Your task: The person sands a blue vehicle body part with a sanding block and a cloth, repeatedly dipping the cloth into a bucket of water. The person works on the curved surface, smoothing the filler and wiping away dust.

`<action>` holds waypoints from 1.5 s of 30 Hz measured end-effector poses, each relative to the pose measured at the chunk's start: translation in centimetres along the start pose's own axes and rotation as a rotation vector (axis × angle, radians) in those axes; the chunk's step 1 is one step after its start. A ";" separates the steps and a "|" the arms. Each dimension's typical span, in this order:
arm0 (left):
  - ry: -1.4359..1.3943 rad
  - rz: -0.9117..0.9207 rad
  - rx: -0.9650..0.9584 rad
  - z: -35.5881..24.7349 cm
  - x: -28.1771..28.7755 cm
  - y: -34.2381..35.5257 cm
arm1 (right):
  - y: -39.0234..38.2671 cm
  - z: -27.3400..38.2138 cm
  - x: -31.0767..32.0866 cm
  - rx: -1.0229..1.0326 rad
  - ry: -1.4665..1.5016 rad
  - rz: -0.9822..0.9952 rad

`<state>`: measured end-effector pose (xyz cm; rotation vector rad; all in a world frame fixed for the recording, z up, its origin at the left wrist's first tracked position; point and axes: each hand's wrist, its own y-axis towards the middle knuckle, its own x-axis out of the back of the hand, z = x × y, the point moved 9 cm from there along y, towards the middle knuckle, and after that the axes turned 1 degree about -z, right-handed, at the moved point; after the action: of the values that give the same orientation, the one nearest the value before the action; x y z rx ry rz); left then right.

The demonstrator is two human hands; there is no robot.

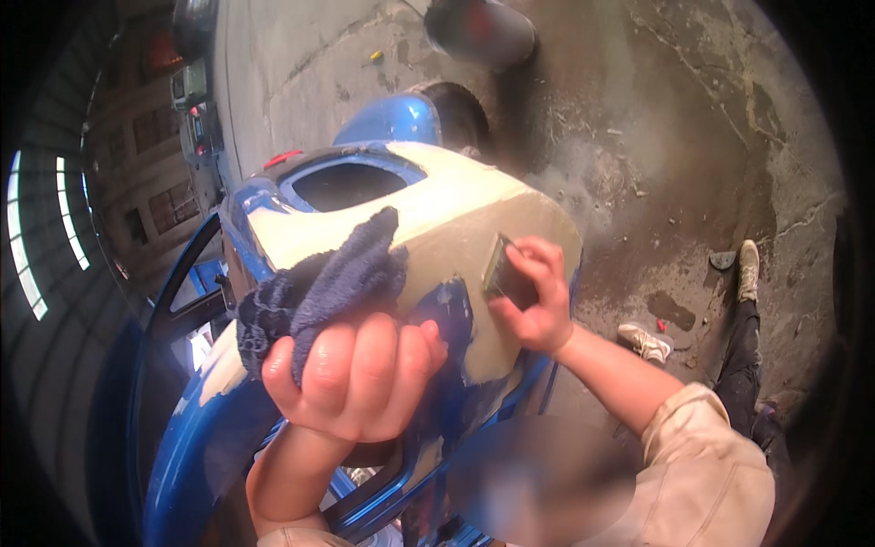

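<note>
My left hand (360, 378) is closed in a fist around a bunched dark blue cloth (351, 269), held up in front of the car body. Between the fingers and thumb of my right hand (540, 305) is a small flat sanding block (512, 281), dark with a pale edge. It is against or very near the beige filler (456, 210) that covers much of the blue panel (447, 314). Whether the block touches the surface cannot be made out. Bare blue paint shows in a patch below the block. The cloth and left fist hide part of the panel.
A window opening (346, 187) lies in the panel's far part, with a dark wheel (460, 114) beyond. An open blue door (187, 278) stands at left. A dark drum-like object (483, 35) sits at the top. Two light shoes (645, 343) rest on the stained concrete floor (638, 137).
</note>
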<state>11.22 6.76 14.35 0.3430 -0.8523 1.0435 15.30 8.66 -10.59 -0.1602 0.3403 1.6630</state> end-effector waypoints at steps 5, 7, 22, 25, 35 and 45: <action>0.044 0.020 -0.017 0.1 -0.2 0.0 | 9.0 4.2 -3.0 0.123 0.013 -0.009; 0.042 0.045 -0.016 -0.2 -0.5 -0.2 | 7.2 3.3 -2.6 0.109 0.003 0.012; 0.021 -0.028 -0.026 -0.3 -0.1 -0.2 | 1.9 -0.7 -0.1 0.037 -0.003 -0.068; 0.070 0.002 -0.015 -0.2 0.2 -0.3 | 3.5 0.5 -0.9 0.017 -0.022 -0.088; 0.021 -0.021 -0.004 -0.1 0.0 0.0 | 2.3 -0.8 0.0 0.049 -0.074 -0.054; -0.010 -0.019 -0.017 -0.1 0.1 0.0 | 1.5 -3.6 0.3 0.059 -0.036 -0.051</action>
<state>11.24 6.91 14.42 0.3422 -0.8650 1.0171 13.46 7.70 -13.86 -0.0946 0.3549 1.6023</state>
